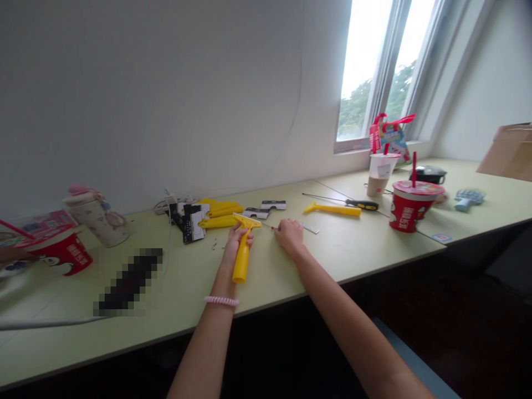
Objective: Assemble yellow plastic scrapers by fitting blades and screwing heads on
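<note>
My left hand [238, 242] is wrapped around a yellow scraper [241, 260], whose wide head points up and away while the handle's open end faces me. To its right, my right hand [290, 235] rests low on the tabletop with the fingers curled together. Something thin and small shows at its fingertips, too small to name. A thin clear strip [310, 228] lies just beyond that hand. Behind it are small black-and-white cards [273, 205]. Another yellow scraper [334, 210] lies to the right beside a long screwdriver [361, 205] with a black and yellow handle.
Several yellow scrapers [222, 216] and black-and-white packets [193, 224] are piled by the wall. Tiny metal parts [214, 244] lie nearby. A white bottle [97, 216] and a red cup [66, 252] stand left; another red cup [409, 208] and a cardboard box [507, 151] are right.
</note>
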Tool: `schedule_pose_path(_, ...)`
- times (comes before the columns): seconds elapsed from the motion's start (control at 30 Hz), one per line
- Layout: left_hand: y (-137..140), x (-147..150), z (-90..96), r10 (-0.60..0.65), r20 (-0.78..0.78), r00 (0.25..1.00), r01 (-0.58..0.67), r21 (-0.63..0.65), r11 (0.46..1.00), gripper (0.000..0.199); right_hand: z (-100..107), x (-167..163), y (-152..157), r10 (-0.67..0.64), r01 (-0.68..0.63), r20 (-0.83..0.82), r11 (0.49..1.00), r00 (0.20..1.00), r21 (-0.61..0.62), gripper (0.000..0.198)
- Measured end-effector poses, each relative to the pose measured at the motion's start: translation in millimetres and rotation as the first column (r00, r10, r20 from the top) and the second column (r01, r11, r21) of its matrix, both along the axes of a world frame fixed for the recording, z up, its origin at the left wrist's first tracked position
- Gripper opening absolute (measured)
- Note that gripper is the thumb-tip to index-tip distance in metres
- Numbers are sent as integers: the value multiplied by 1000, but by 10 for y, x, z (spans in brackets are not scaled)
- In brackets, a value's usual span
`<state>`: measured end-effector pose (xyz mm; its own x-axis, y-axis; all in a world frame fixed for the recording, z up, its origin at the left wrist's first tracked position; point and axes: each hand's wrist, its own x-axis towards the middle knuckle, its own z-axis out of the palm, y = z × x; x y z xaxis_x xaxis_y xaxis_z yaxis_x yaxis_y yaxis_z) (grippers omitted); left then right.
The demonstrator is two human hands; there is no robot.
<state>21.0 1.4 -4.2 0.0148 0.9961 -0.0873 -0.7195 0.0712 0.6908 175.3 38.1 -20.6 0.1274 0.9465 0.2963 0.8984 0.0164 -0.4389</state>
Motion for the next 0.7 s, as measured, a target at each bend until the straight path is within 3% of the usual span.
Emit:
schedule_pose_path(0.1,38,-10,-32,0,-5,1000,0,-7,1000,40,49,56,-36,-10,24,-150,996,989,89,16)
schedule_pose_path(0.17,74,-18,-67,15,-3,1000,-15,-7,1000,38,81,90,-47,55,23,-302,968,952,250,19)
schedule_pose_path(0.27,121,-25,-119,36,-2,999,-36,3,999,36,116,109,-54,227,41,-442,853,868,520,23)
schedule_pose_path(0.33,137,-28,-141,31,-2,1000,-31,12,999,37,127,104,-59,305,38,-449,792,840,610,24)
schedule_pose_path(0.6,130,-31,-136,28,-5,1000,-28,10,1000,46,94,105,-56,367,-39,-350,736,862,675,14)
schedule_pose_path(0.7,123,-36,-124,9,-10,1000,-9,9,1000,46,98,104,-48,374,-56,-343,741,862,669,13)
